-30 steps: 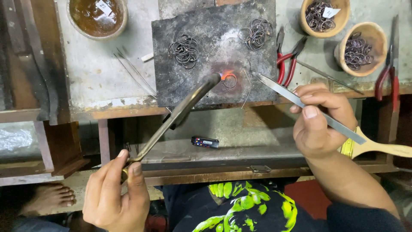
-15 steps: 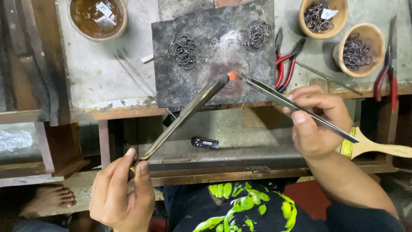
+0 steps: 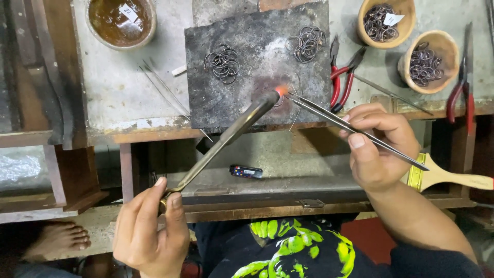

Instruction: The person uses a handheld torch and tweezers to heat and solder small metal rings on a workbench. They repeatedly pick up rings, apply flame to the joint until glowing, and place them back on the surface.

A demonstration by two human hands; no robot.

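Left hand: the left hand (image 3: pixel 149 234) is closed round the lower end of a long metal torch (image 3: pixel 226 136), held by thumb and fingers.
Torch: it is angled up and to the right; its tip, with a small orange flame (image 3: pixel 281 90), is over the dark slab (image 3: pixel 231 103).
Right hand: the right hand (image 3: pixel 381 146) is pinched shut on a pair of long tweezers (image 3: pixel 355 128), thumb on top.
Tweezers: the points are brought to a small wire ring (image 3: pixel 279 101) on the slab, just beside the flame; whether the ring is gripped cannot be told.
Slab: two heaps of wire rings (image 3: pixel 222 63) are laid on it, well apart from the flame.
Surface: on the grey surface (image 3: pixel 128 82) are seen red-handled pliers (image 3: pixel 343 82), two wooden bowls of rings (image 3: pixel 426 62) and a bowl of brown liquid (image 3: pixel 121 20).
Below the surface: a brush with a wooden handle (image 3: pixel 447 177) is lying by the right wrist.
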